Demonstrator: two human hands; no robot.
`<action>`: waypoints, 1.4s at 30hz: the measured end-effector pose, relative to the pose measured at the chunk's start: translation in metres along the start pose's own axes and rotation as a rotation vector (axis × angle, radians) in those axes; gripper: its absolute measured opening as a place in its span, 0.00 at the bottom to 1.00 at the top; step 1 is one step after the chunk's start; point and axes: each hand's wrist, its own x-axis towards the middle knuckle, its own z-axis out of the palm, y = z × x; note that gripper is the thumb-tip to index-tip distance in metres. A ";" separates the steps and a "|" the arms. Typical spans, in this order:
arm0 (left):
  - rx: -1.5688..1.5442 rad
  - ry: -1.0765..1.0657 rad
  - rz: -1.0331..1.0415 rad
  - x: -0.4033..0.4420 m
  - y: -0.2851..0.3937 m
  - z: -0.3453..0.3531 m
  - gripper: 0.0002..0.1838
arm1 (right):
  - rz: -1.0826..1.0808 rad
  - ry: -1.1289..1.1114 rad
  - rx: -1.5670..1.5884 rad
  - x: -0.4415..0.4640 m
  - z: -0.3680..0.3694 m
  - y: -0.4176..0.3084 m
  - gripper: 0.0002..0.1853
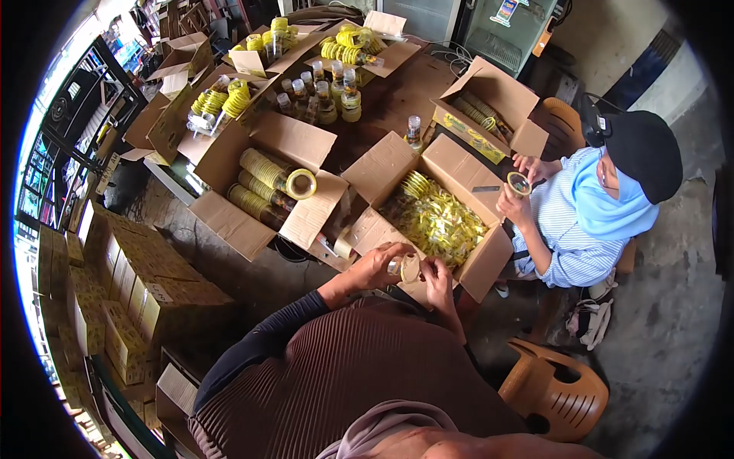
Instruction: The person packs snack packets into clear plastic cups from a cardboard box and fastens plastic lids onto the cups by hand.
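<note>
Close to my body, my left hand [376, 265] is closed around a small clear round piece [396, 265]. My right hand [438, 281] pinches a round, tape-like ring [410, 268] right beside it; the two pieces touch or overlap. Just beyond my hands stands an open cardboard box [380, 170] full of small yellow packets [436, 222]. To its left, another open box [294, 141] holds rows of stacked yellow-edged rolls [264, 180]. One roll [301, 184] shows its round end.
At the right, a co-worker [566, 206] holds a round item [519, 183]. Clear bottles [323, 96] and boxes with yellow coils [352, 46] stand farther back. Stacked cartons [145, 283] are at left, an orange chair [558, 386] at lower right.
</note>
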 end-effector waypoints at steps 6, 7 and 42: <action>-0.071 0.227 -0.084 -0.012 -0.026 -0.061 0.32 | 0.016 0.027 0.132 0.008 0.018 -0.007 0.07; -0.073 0.278 -0.135 -0.015 -0.024 -0.077 0.33 | 0.006 0.023 0.125 0.009 0.022 -0.009 0.07; 0.549 0.465 -0.138 -0.032 -0.178 -0.268 0.48 | 0.011 0.239 -0.476 -0.011 0.134 -0.006 0.08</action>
